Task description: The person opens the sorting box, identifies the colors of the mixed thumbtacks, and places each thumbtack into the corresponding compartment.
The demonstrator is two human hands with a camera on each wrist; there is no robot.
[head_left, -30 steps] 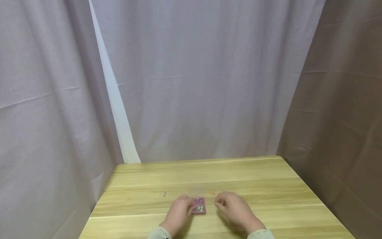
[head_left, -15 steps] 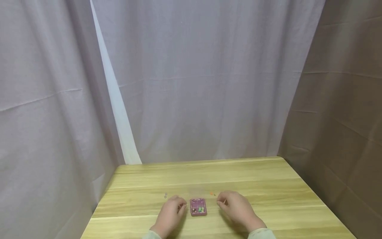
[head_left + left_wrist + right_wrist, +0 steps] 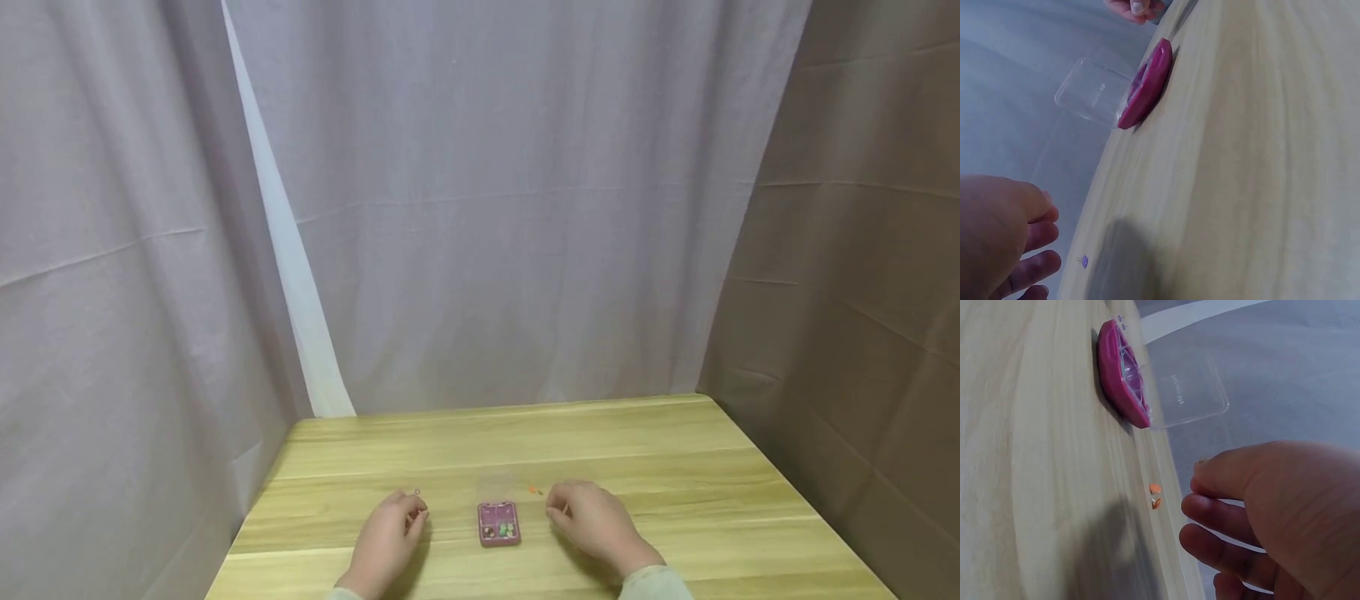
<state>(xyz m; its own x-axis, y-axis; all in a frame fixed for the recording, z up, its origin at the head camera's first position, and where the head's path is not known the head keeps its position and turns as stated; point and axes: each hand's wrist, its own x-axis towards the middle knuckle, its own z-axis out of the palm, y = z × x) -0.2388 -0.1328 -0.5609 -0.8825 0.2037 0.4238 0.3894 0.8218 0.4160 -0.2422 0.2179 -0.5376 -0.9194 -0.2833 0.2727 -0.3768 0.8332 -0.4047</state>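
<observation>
Two bare hands, one left and one right, are hovering over one wood-grained table (image 3: 600,442). One pink box (image 3: 1152,87) is standing on the table between them, apart from both. Its one clear lid (image 3: 1188,390) is standing raised at the far side.

The left hand (image 3: 387,533) is hanging with fingers loosely bent, its thumb close to the forefinger; whether those tips are touching cannot be told. The right hand (image 3: 596,521) is holding a similar loose curl, its lower fingers spreading slightly apart.

Two orange pieces (image 3: 1155,488) are lying on the table near the right fingertips, close together. Two small purple pieces (image 3: 1124,327) are showing in the right wrist view, lying beyond the box on the left hand's side.

Inside the box, green pieces (image 3: 503,530) are occupying the near right compartment and dark pieces (image 3: 488,532) the near left; both groups are appearing too small for counting. Two pale sleeves (image 3: 656,583) are showing at the wrists.
</observation>
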